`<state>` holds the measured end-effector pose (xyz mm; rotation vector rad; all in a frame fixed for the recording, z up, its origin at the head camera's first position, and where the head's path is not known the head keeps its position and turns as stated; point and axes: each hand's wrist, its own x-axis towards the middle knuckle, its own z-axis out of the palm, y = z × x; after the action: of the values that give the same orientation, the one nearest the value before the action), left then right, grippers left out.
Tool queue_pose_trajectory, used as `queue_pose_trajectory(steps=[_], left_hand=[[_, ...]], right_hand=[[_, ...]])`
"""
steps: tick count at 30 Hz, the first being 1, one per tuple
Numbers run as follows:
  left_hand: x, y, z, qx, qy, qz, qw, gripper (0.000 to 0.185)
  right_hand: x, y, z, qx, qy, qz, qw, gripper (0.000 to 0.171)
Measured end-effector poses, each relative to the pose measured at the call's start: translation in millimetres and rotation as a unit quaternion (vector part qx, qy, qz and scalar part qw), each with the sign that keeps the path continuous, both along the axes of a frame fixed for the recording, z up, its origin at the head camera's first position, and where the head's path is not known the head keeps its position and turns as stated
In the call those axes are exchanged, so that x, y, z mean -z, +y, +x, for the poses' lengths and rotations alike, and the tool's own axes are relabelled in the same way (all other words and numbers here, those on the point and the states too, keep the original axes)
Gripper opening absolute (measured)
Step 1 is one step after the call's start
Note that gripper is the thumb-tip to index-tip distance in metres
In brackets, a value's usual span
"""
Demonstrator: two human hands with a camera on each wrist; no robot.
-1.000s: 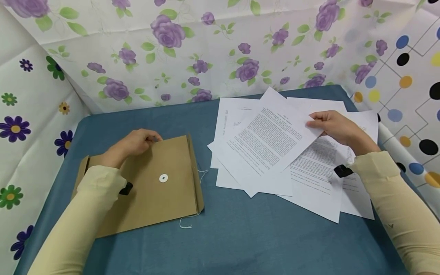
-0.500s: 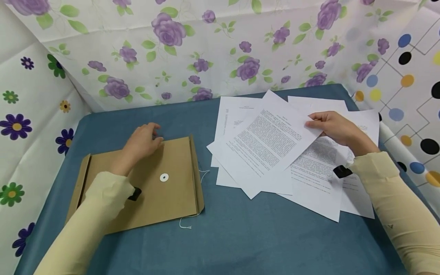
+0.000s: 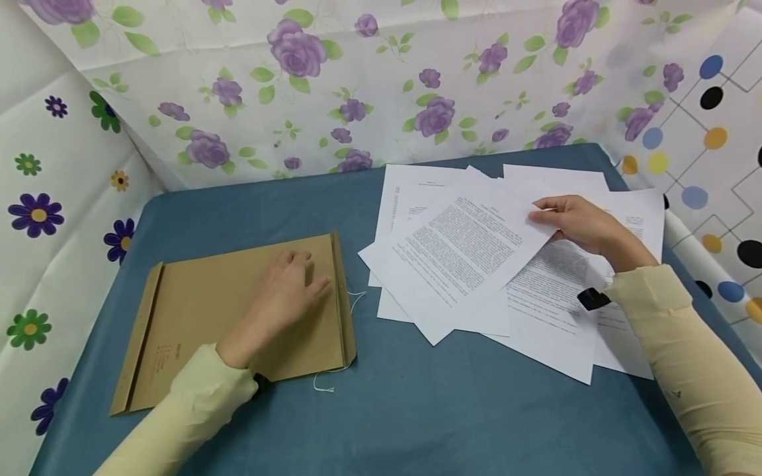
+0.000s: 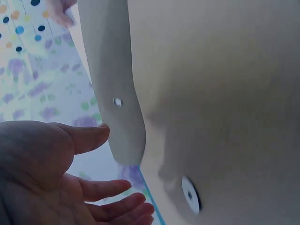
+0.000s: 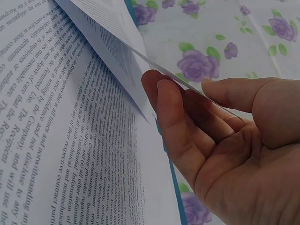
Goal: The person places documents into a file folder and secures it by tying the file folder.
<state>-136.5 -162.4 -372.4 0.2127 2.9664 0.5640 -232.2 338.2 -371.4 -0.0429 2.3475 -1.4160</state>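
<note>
Between your right thumb and fingers, at the right edge of the topmost printed sheet (image 3: 461,248), you are pinching the paper: your right hand (image 3: 580,221) is gripping it with the thumb on top and the fingers (image 5: 176,122) curled beneath, and the pinched edge is standing slightly raised off the pages below. Directly under that sheet, the rest of the loose printed pages (image 3: 553,317) are lying fanned and overlapping, spreading away from the grip toward you and to both sides. These pages are resting on the blue tablecloth (image 3: 417,416).

To the left of the grip, well apart from the papers, your left hand (image 3: 286,294) is lying flat on the brown envelope (image 3: 196,317), fingers straight and slightly spread, holding nothing. The palm is pressing down near the envelope's right-hand end, where the folded flap edge is running. In the left wrist view, a white string-tie disc (image 4: 191,194) is showing on the brown surface close to the fingers. A thin white string (image 3: 333,383) is trailing off the envelope's near right corner onto the cloth. Beyond both hands, floral-print sheeting (image 3: 357,86) is standing as the backdrop.
</note>
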Motion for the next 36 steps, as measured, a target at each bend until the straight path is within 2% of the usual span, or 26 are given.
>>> queue_pose_trajectory(steps=[6, 13, 17, 22, 27, 32, 36], left_hand=[[3.8, 15, 18.7, 0.003, 0.042, -0.006, 0.9991, 0.060], [9.6, 29, 38.2, -0.008, 0.085, -0.016, 0.9962, 0.059], [17.3, 34, 45.1, -0.011, 0.092, -0.023, 0.9954, 0.052], [26.7, 37, 48.4, -0.019, 0.083, -0.024, 0.9961, 0.051], [31.7, 40, 47.6, -0.013, 0.077, -0.011, 0.9969, 0.050], [31.5, 42, 45.0, -0.005, 0.069, -0.006, 0.9976, 0.050], [29.1, 42, 42.8, -0.014, 0.051, 0.004, 0.9986, 0.043]], right_hand=[[2.2, -1, -0.1, -0.005, -0.003, -0.011, 1.000, 0.048], [4.4, 1, 0.7, -0.011, -0.010, -0.019, 1.000, 0.049], [5.6, 2, 0.8, -0.014, -0.012, -0.017, 1.000, 0.049], [5.0, 0, 0.7, -0.015, -0.017, -0.020, 1.000, 0.050], [5.2, 0, 0.4, -0.013, -0.020, -0.020, 1.000, 0.050], [5.5, -1, 0.9, -0.018, -0.015, -0.022, 0.999, 0.050], [5.0, -1, 1.2, -0.019, -0.015, -0.017, 1.000, 0.050]])
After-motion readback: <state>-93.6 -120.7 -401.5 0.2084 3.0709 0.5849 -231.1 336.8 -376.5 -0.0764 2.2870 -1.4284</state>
